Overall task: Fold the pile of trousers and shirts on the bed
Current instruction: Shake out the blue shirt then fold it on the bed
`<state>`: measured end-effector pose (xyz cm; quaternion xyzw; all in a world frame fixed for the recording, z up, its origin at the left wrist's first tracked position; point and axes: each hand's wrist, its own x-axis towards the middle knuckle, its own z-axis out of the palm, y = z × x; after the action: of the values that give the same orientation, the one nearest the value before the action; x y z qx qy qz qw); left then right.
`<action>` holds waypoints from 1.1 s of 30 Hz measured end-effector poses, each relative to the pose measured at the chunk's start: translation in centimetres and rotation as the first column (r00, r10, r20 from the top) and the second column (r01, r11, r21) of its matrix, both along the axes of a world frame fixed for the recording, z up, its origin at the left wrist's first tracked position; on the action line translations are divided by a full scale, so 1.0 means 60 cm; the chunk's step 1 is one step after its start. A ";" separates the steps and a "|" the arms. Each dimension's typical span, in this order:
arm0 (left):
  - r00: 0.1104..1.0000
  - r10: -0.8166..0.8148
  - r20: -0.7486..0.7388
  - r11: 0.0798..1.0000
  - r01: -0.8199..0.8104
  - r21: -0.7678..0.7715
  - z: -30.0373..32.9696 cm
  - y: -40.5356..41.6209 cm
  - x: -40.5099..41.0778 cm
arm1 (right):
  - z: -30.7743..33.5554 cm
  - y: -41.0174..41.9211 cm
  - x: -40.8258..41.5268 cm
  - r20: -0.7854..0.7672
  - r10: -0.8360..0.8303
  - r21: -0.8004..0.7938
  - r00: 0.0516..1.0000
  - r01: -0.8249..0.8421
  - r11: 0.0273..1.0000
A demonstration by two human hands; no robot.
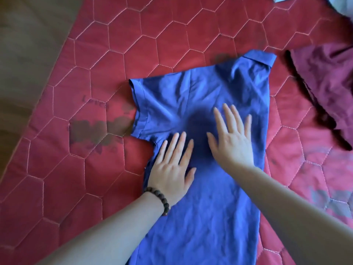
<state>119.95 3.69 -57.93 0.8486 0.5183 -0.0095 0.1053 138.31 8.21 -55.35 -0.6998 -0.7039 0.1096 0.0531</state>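
Observation:
A blue short-sleeved shirt (200, 96) with a collar lies spread on the red quilted bed cover (95, 64). Its right side is folded in, and its left sleeve sticks out to the left. My left hand (172, 169), with a bead bracelet on the wrist, presses flat on the shirt near the left armpit. My right hand (233, 138) lies flat on the middle of the shirt with fingers straight and spread. Neither hand grips any cloth.
A dark maroon garment (328, 83) with a black edge lies crumpled at the right. Pale cloth (342, 6) shows at the top right corner. The bed's left edge runs diagonally, with brown floor (28, 54) beyond it. Dark stains mark the cover left of the shirt.

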 end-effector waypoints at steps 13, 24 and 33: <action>0.999 0.040 0.019 0.994 -0.038 -0.099 -0.018 -0.019 -0.037 | 0.027 0.332 -0.208 -0.023 0.407 -0.336 0.913 -0.391 0.857; 0.999 0.040 0.037 0.993 -0.036 -0.116 -0.011 -0.017 -0.040 | 0.106 0.232 -0.069 -0.332 0.467 -0.103 0.820 -0.523 0.846; 0.999 0.033 0.002 0.998 -0.033 -0.057 -0.005 -0.017 -0.039 | 0.058 0.091 0.066 -0.217 0.019 -0.156 0.976 -0.053 0.986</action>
<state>117.62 2.65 -58.23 0.8366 0.5317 -0.0212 0.1303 142.29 13.65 -51.88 -0.6730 -0.6955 0.2418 0.0701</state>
